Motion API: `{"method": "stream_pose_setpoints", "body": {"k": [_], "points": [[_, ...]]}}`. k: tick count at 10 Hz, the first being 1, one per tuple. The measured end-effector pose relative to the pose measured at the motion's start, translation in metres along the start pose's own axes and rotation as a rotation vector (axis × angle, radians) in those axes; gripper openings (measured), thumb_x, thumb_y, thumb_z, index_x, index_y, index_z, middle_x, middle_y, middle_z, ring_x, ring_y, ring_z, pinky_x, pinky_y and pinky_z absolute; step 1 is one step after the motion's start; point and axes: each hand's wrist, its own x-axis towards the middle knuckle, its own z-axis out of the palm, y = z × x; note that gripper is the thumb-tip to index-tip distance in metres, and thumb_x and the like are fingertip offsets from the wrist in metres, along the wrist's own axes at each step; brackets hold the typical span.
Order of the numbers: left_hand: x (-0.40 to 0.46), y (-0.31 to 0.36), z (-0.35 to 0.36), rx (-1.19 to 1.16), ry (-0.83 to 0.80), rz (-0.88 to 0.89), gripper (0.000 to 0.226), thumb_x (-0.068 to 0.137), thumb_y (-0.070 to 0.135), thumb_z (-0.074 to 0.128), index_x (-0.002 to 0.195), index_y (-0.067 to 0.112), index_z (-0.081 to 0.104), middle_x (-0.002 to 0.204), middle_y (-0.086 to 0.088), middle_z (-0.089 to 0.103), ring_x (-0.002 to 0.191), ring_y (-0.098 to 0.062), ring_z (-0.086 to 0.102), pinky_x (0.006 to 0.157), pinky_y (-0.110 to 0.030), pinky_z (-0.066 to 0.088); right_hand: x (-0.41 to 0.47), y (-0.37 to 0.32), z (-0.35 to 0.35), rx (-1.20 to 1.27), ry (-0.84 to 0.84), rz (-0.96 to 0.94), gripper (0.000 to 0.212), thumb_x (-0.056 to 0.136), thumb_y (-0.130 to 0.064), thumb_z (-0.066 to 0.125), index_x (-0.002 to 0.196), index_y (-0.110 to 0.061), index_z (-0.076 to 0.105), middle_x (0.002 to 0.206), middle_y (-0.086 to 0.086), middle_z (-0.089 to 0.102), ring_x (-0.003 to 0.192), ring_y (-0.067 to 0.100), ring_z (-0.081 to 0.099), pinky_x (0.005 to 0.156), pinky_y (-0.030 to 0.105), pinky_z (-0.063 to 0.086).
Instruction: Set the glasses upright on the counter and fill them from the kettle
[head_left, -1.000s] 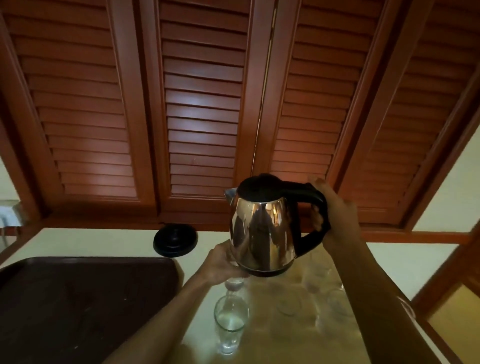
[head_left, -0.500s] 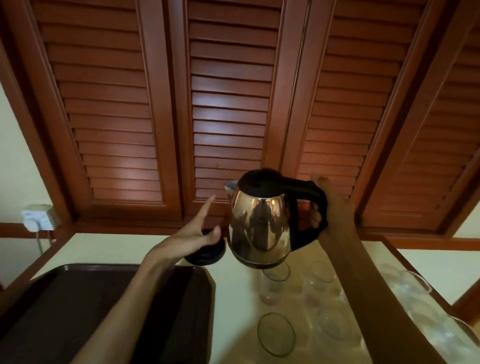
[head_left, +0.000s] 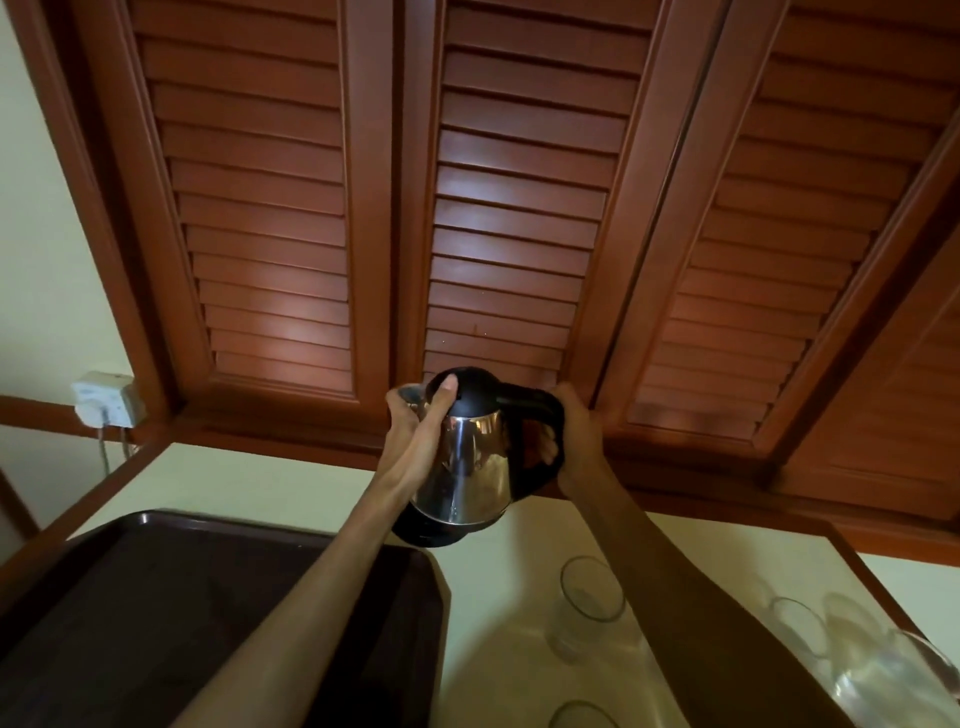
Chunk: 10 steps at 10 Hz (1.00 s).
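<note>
Your right hand (head_left: 576, 441) grips the black handle of the kettle (head_left: 467, 457), held above the table (head_left: 270, 493) over its black base (head_left: 426, 535). Your left hand (head_left: 415, 441) lies flat against the steel wall at the kettle's 9 o'clock, thumb up on the lid. The steel looks slick and may be hot, so carry it by the handle and only steady it at the lid. The glasses (head_left: 589, 603) stand at the kettle's 5 o'clock; they look thin and fragile, so take each low around its body. The tray (head_left: 156, 597) sits at 8 o'clock.
</note>
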Motion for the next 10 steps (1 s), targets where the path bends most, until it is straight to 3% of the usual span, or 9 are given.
{"method": "stream_pose_setpoints", "body": {"k": [1,2,3,4,5,6,7,9,10], "points": [[0.008,-0.017,-0.005,0.020,0.019,-0.041,0.055,0.095,0.065,0.054,0.127,0.024,0.037,0.121,-0.005,0.061,0.116,-0.023,0.061,0.101,-0.037,0.044,0.021,0.020,0.006,-0.046,0.009,0.044,0.035,0.062,-0.050,0.073,0.065,-0.015,0.073,0.074,0.015,0.060,0.070,0.033,0.056,0.067,0.041,0.047],[0.013,-0.028,-0.009,0.088,0.036,-0.012,0.059,0.089,0.071,0.056,0.124,0.028,0.036,0.118,-0.003,0.062,0.113,-0.021,0.064,0.107,-0.043,0.048,0.029,0.034,0.013,-0.060,0.020,0.098,0.035,0.070,-0.045,0.070,0.079,-0.012,0.073,0.079,0.014,0.062,0.073,0.031,0.059,0.069,0.038,0.048],[0.018,-0.027,-0.011,0.134,0.041,0.011,0.054,0.093,0.064,0.059,0.124,0.027,0.036,0.110,0.001,0.062,0.106,-0.016,0.065,0.095,-0.035,0.048,0.035,0.043,0.015,-0.045,0.031,0.130,0.027,0.091,-0.035,0.063,0.077,-0.012,0.069,0.068,0.008,0.061,0.060,0.022,0.058,0.061,0.032,0.048],[0.019,-0.026,-0.012,0.119,0.060,-0.004,0.057,0.090,0.065,0.063,0.125,0.028,0.038,0.111,0.005,0.061,0.106,-0.014,0.063,0.095,-0.035,0.046,0.041,0.045,0.014,-0.091,-0.027,0.144,0.040,0.097,-0.034,0.056,0.063,-0.014,0.057,0.047,0.000,0.048,0.041,0.015,0.044,0.041,0.024,0.037],[0.015,-0.037,-0.015,0.057,0.094,-0.057,0.064,0.079,0.076,0.065,0.123,0.034,0.044,0.120,0.007,0.063,0.117,-0.020,0.062,0.107,-0.043,0.046,0.044,0.047,0.015,-0.130,-0.075,0.119,0.029,0.094,-0.032,0.059,0.074,-0.011,0.067,0.060,0.002,0.065,0.055,0.016,0.063,0.053,0.026,0.051],[0.009,-0.041,-0.018,0.017,0.094,-0.094,0.071,0.071,0.084,0.065,0.121,0.036,0.049,0.125,0.005,0.065,0.122,-0.019,0.061,0.114,-0.046,0.043,0.044,0.051,0.017,-0.104,-0.065,0.111,0.034,0.088,-0.033,0.063,0.108,-0.007,0.073,0.101,0.014,0.075,0.093,0.030,0.072,0.067,0.031,0.057],[0.006,-0.043,-0.021,-0.016,0.033,-0.121,0.088,0.067,0.090,0.062,0.133,0.032,0.050,0.131,0.005,0.066,0.126,-0.017,0.060,0.118,-0.050,0.039,0.040,0.055,0.020,-0.074,-0.063,0.153,0.037,0.090,-0.034,0.065,0.119,-0.012,0.070,0.110,0.011,0.074,0.100,0.029,0.071,0.062,0.028,0.056],[-0.001,-0.040,-0.022,0.009,0.016,-0.132,0.092,0.067,0.092,0.056,0.138,0.033,0.051,0.132,0.006,0.067,0.126,-0.015,0.061,0.117,-0.047,0.040,0.039,0.052,0.014,-0.329,-0.096,-0.009,0.031,0.102,-0.029,0.053,0.114,-0.006,0.070,0.106,0.009,0.073,0.100,0.027,0.068,0.082,0.033,0.054],[-0.009,-0.029,-0.029,0.051,-0.049,-0.159,0.090,0.077,0.086,0.051,0.144,0.027,0.044,0.140,0.001,0.059,0.134,-0.020,0.054,0.119,-0.047,0.037,0.025,0.027,0.004,-0.484,-0.107,-0.104,0.024,0.103,-0.029,0.055,0.098,-0.012,0.071,0.090,0.003,0.070,0.090,0.024,0.068,0.069,0.022,0.050]]}}
